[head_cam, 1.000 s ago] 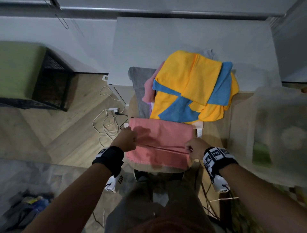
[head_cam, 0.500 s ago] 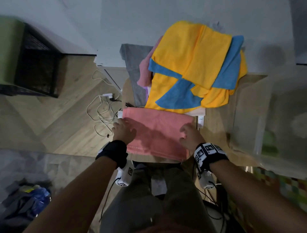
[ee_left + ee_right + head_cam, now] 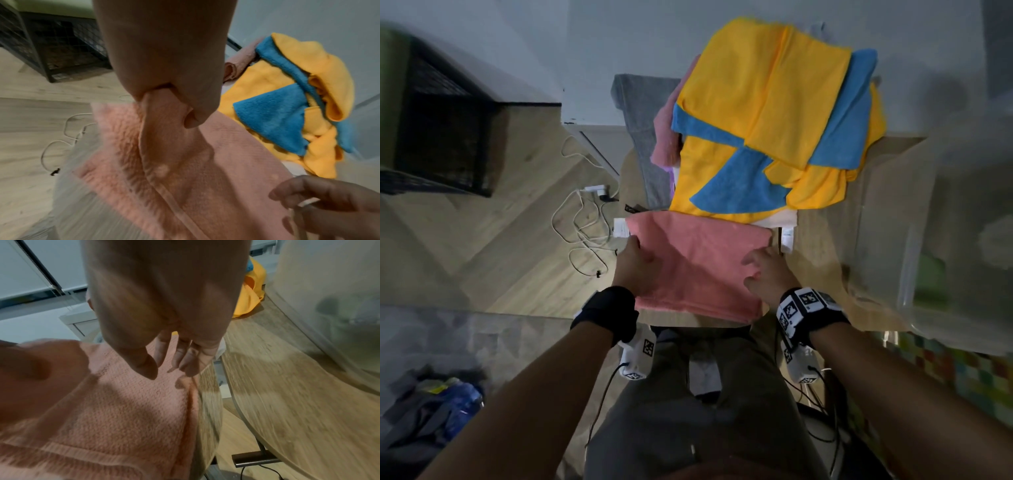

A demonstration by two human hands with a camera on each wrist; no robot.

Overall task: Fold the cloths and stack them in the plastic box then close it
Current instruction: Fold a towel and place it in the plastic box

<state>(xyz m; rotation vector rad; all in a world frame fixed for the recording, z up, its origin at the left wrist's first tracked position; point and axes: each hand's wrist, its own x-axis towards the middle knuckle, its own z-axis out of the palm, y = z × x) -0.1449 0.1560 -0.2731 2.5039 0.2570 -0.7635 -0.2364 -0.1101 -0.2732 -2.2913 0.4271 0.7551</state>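
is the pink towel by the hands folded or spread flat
Folded: the pink terry towel lies doubled, its hemmed edge over a lower layer.

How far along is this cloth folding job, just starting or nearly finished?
Early on, it seems. In hand: the pink cloth lies folded over on the table; the left hand pinches its left edge, the right hand hovers open at its right edge. Left: the yellow and blue cloths behind it lie unfolded in a heap. The plastic box at right seems to hold something green; its lid is not clearly visible.
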